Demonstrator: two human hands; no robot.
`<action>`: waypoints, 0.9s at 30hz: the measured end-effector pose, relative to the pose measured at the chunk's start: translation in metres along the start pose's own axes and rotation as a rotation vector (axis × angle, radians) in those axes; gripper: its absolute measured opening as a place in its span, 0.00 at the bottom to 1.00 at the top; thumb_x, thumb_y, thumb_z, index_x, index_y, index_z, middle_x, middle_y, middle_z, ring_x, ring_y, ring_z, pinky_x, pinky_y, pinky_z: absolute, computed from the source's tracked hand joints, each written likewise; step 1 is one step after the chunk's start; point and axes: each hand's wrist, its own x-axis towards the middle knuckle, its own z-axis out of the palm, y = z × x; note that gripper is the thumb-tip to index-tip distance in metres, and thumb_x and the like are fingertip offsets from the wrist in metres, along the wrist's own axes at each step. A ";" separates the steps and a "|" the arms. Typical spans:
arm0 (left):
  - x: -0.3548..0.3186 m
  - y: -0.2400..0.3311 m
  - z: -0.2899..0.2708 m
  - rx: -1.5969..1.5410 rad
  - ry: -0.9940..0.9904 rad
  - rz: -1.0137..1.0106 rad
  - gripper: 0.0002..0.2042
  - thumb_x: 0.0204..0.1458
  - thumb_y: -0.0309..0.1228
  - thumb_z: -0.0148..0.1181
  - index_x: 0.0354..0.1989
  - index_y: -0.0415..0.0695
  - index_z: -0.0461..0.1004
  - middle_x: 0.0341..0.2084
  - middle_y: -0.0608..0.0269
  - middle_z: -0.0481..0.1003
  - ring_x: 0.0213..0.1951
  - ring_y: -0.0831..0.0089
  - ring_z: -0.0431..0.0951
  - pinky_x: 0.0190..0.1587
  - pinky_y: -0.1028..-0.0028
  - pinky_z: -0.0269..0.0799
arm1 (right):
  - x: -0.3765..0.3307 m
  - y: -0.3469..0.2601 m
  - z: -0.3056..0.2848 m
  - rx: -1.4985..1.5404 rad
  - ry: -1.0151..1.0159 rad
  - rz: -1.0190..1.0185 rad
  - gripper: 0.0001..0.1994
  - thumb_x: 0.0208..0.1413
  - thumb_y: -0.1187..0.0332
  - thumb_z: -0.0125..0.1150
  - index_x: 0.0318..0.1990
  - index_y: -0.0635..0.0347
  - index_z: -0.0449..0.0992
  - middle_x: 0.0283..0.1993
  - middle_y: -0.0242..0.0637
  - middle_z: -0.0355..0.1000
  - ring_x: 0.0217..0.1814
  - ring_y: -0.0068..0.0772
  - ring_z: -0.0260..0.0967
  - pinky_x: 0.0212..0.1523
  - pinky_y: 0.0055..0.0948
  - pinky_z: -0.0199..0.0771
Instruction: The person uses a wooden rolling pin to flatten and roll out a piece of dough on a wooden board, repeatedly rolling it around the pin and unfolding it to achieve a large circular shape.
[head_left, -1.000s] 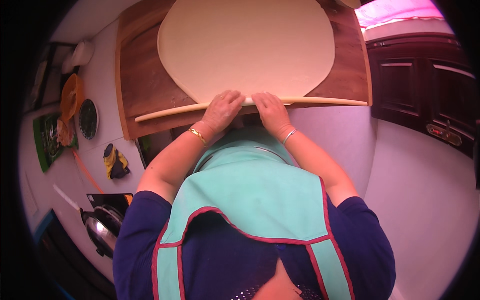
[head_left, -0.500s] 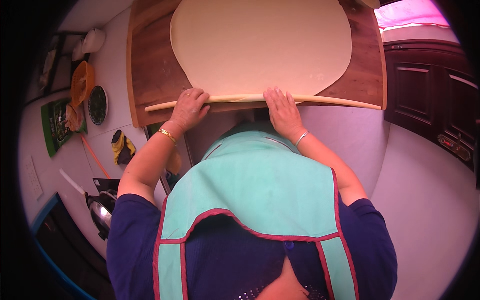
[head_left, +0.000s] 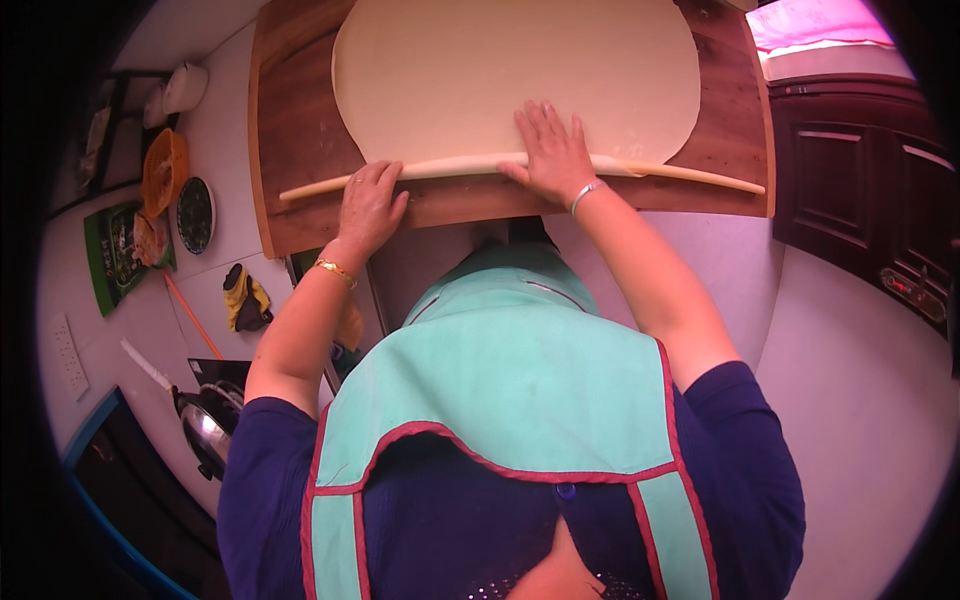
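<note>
A wide, thin sheet of pale dough (head_left: 520, 80) covers most of the wooden board (head_left: 300, 110). Along its near edge lies a long, slender rolling pin (head_left: 700, 177), its bare ends sticking out at both sides. The sheet's near edge appears to lap round the pin's middle. My left hand (head_left: 370, 205) bends its fingers over the pin left of centre, thumb toward me. My right hand (head_left: 553, 155) lies flat across the pin, fingers spread forward onto the dough and thumb out to the left.
At the left wall are an orange basket (head_left: 165, 170), a green bag (head_left: 115, 255), yellow-and-black gloves (head_left: 245, 298) and a dark pan (head_left: 205, 425). A dark panelled door (head_left: 860, 170) stands at the right. My turquoise apron (head_left: 500, 380) is close below the board.
The rolling pin has moved away from me, off the board's near edge, with dough at its middle. My right hand has slid forward and spread its fingers over the dough.
</note>
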 end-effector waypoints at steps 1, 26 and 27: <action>0.002 0.007 0.002 0.014 -0.077 0.041 0.23 0.48 0.29 0.62 0.55 0.41 0.67 0.50 0.51 0.69 0.54 0.54 0.68 0.59 0.60 0.62 | 0.002 0.000 -0.001 -0.028 0.088 -0.006 0.37 0.56 0.42 0.52 0.67 0.56 0.58 0.72 0.38 0.51 0.74 0.42 0.46 0.68 0.54 0.46; 0.137 0.038 0.073 0.078 -0.008 0.045 0.22 0.59 0.42 0.45 0.62 0.53 0.64 0.65 0.60 0.60 0.68 0.59 0.55 0.65 0.43 0.47 | 0.080 0.010 -0.019 0.116 -0.022 0.039 0.29 0.55 0.54 0.50 0.65 0.54 0.62 0.67 0.41 0.61 0.72 0.41 0.53 0.68 0.53 0.48; 0.152 0.021 0.081 0.215 0.160 0.049 0.21 0.60 0.42 0.44 0.61 0.52 0.65 0.65 0.58 0.60 0.67 0.58 0.55 0.65 0.43 0.47 | 0.100 0.029 -0.016 0.148 -0.061 0.162 0.29 0.57 0.54 0.49 0.65 0.53 0.62 0.68 0.42 0.59 0.72 0.40 0.53 0.68 0.53 0.47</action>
